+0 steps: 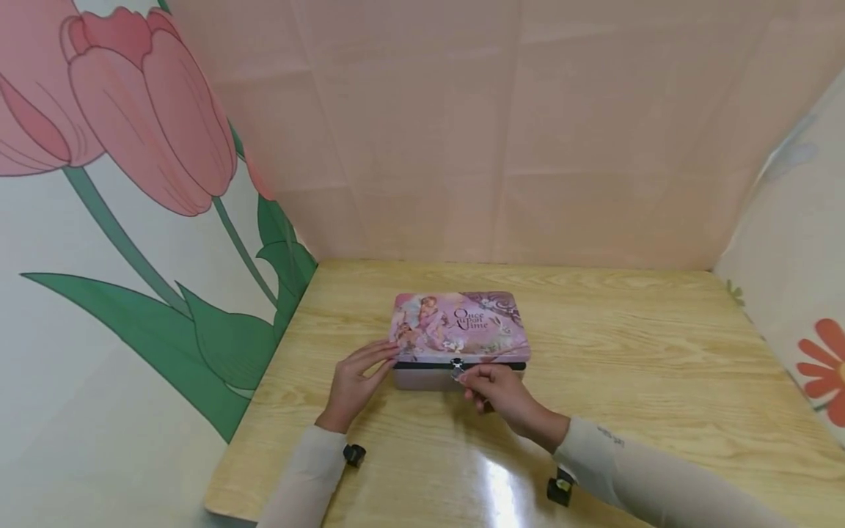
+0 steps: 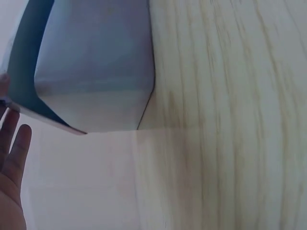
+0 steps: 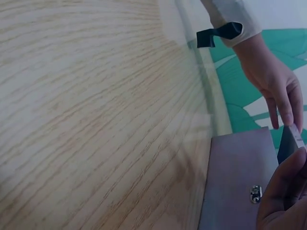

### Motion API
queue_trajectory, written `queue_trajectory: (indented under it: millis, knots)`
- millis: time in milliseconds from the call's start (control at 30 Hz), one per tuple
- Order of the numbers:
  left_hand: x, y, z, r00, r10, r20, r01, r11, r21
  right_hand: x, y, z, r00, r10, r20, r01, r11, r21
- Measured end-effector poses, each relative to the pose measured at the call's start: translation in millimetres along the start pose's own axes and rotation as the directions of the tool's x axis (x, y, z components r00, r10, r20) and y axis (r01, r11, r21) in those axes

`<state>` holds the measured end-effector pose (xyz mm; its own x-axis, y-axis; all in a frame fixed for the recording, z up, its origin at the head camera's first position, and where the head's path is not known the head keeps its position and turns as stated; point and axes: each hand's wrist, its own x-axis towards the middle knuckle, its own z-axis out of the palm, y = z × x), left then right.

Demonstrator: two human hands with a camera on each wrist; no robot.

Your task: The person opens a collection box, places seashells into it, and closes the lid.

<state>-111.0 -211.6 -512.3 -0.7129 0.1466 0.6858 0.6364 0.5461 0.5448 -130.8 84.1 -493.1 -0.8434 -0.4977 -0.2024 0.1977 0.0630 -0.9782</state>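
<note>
A pink printed tin box [image 1: 460, 323] lettered "Once upon a Time" sits on the table, its front toward me. Its lid stands slightly raised, with a dark gap along the front. My left hand [image 1: 354, 385] touches the lid's left front corner with fairly straight fingers; some fingers [image 2: 18, 148] also appear in the left wrist view. At the front middle, my right hand [image 1: 505, 396] pinches the lid's metal clasp [image 1: 457, 364] between thumb and fingers. A small metal catch [image 3: 255, 194] is fixed to the box's front wall in the right wrist view.
The wood-grain table [image 1: 620, 367] extends around the box. A pink backdrop [image 1: 422, 132] rises behind it. A tulip-printed panel [image 1: 132, 242] borders the left, and a flower-printed panel [image 1: 792, 279] the right. Both wrists carry small black cameras [image 1: 560, 488].
</note>
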Motion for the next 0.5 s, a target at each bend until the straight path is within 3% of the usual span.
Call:
queue_trajectory:
  millis: [500]
  knots:
    - [2.9, -4.1, 17.3, 1.000, -0.023, 0.000, 0.023, 0.997, 0.069, 5.7, 8.5, -7.8, 0.999, 0.025, -0.048, -0.024, 0.999, 0.033]
